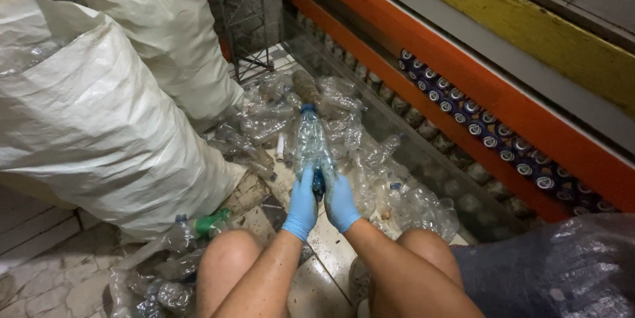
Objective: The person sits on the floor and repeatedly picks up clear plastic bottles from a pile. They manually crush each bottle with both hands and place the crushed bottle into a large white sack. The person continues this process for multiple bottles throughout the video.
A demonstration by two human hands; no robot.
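While the big white woven sacks (99, 119) bulged on the person's left, slack and crinkled like coarse cloth, a long orange-and-yellow cabinet (463, 66) ran along the right, with rows of round can ends (476, 123) showing behind its low glass front. Between them the tiled floor (331, 245) carried a heap of crushed clear bottles (370, 172), thin, glossy and creased, and a dark plastic bag (562, 272) full of more clear plastic sat by the right knee. Nearer the left knee lay a flattened bottle with a green label (205, 224). Held out over the heap, just in front of the knees, was one clear bottle with a blue cap (311, 146), its base toward the person and its cap pointing away, its ribbed wall already dented. Both hands wore smooth blue gloves: the left hand (301, 204) was closed around the base from the left, and the right hand (341, 204) was closed on it from the right, thumbs close together. For such a grip to work well, it seemed wise to keep both palms low on the soft wall and squeeze evenly, since thin plastic buckles and slips sideways under a lopsided press.
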